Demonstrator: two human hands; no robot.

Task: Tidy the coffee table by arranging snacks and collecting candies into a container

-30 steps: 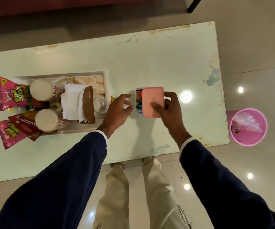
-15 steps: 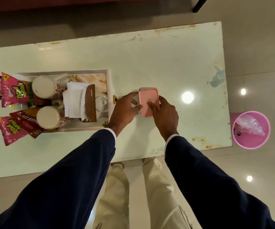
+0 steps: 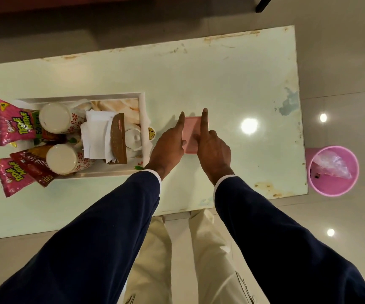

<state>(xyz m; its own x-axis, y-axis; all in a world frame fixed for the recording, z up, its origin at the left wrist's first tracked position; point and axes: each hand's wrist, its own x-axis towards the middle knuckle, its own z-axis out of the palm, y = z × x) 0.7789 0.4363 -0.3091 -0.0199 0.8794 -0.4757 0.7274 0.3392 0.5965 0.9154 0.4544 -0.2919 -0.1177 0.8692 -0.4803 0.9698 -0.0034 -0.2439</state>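
A small pink lidded container (image 3: 192, 137) sits on the pale coffee table (image 3: 221, 73), right of the tray. My left hand (image 3: 168, 148) lies at its left edge, index finger stretched straight along that side and thumb touching the lid. My right hand (image 3: 213, 152) presses on the lid with a straight index finger, its other fingers bent. The lid covers whatever is inside. Pink snack packets (image 3: 15, 121) (image 3: 12, 174) and a red packet (image 3: 34, 165) lean at the left end of the white tray (image 3: 78, 98).
The tray also holds two white cups (image 3: 55, 117) (image 3: 61, 158), tissues (image 3: 95, 132), a brown holder (image 3: 117, 139) and a white pot (image 3: 133, 137). A small yellow item (image 3: 151, 133) lies beside the tray. A pink bin (image 3: 333, 171) stands on the floor off the table's right end.
The pink lid has slid over the container and hidden the candies. Both hands have moved from gripping the lid's sides to laying straight index fingers along and over it.
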